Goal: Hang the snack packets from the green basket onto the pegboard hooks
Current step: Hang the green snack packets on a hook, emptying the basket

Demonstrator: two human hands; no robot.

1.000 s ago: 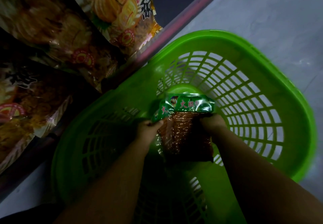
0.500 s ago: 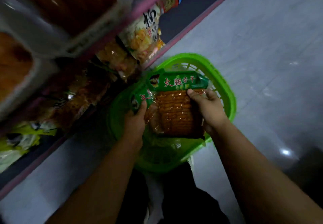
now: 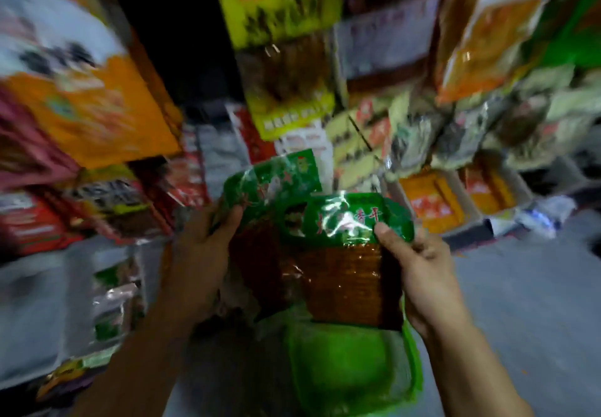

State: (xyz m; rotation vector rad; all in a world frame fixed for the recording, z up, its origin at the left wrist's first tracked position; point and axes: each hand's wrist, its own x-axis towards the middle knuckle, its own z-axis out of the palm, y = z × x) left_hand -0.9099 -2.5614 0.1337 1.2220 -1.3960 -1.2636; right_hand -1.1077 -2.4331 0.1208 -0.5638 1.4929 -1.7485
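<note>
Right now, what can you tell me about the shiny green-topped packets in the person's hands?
The clear plastic snack packets with green printed tops show brown ridged food inside. At least two overlap, held upright and fanned above the green plastic basket. The left hand grips the left one and the right hand pinches the front one's green header. Blur hides the lettering.

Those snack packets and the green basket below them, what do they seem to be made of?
The snack packets, held in the left hand and right hand, look like thin glossy plastic film: it crinkles, glints, and shows brown contents through a clear part. The green basket looks like moulded plastic, uniformly bright green, though blur hides its finish.
</note>
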